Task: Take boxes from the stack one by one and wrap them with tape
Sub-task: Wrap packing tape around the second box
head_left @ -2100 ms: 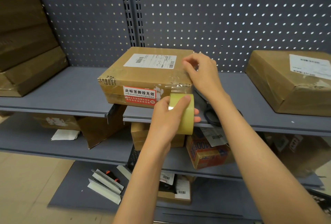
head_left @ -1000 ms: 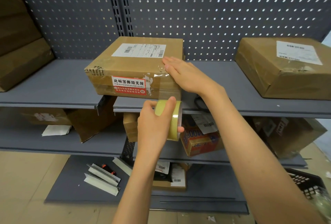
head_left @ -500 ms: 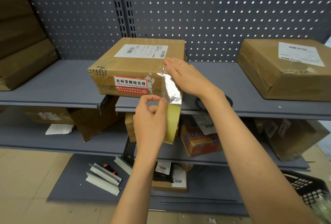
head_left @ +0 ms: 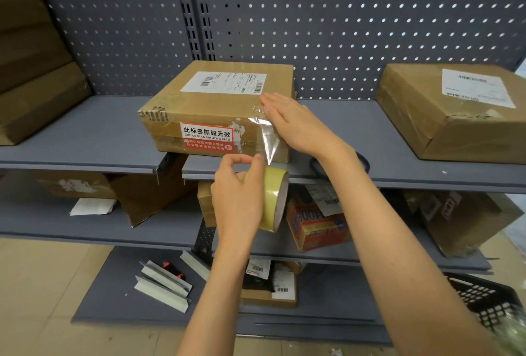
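A brown cardboard box (head_left: 216, 105) with a white shipping label and a red sticker sits on the top grey shelf (head_left: 85, 133). My right hand (head_left: 293, 122) lies flat, fingers straight, on the box's top right corner, pressing down the end of a clear tape strip (head_left: 267, 139). The strip runs twisted down the box's front right edge to a yellowish tape roll (head_left: 274, 199). My left hand (head_left: 239, 199) grips that roll just below the shelf edge, its fingertips pinching at the strip's base.
Another taped box (head_left: 455, 116) stands at the right of the top shelf, and a stack of brown boxes (head_left: 31, 71) at the left. Lower shelves hold an orange carton (head_left: 316, 224), cardboard and labels. A black basket (head_left: 484, 298) sits at lower right.
The left hand has drawn the roll down below the shelf edge, pulling out a longer strip. The right hand went from pinching the tape end to lying flat on the corner.
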The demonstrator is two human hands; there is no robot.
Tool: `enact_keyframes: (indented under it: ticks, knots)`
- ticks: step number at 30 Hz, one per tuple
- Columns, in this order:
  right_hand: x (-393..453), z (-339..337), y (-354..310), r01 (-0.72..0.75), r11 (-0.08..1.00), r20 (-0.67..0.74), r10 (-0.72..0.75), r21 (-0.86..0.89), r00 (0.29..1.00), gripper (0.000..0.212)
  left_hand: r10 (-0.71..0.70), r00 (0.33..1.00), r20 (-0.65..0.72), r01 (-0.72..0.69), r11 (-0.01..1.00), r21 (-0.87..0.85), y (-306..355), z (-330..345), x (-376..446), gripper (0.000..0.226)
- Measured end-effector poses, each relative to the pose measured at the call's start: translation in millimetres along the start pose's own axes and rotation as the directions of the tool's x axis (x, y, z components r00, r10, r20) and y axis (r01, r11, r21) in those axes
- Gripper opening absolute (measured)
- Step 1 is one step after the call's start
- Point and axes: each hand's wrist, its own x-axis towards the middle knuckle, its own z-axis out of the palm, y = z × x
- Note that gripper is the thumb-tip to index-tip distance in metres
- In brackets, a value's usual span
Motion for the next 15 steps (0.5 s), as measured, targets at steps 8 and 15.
enact_keyframes:
  ticks: [8,15]
  knots:
    - [1.1,2.5,1.7,-0.012,1.000,-0.004,0.013,0.019,1.000,0.045,0.008,1.000,-0.012,-0.008,1.000,0.003,-3.5,0.2,3.5,0.004]
    - [1.3,3.2,2.9,-0.004,0.999,-0.017,0.005,0.034,1.000,0.045,-0.036,0.999,0.032,0.036,0.999,-0.008,-1.7,-0.7,6.5,0.007]
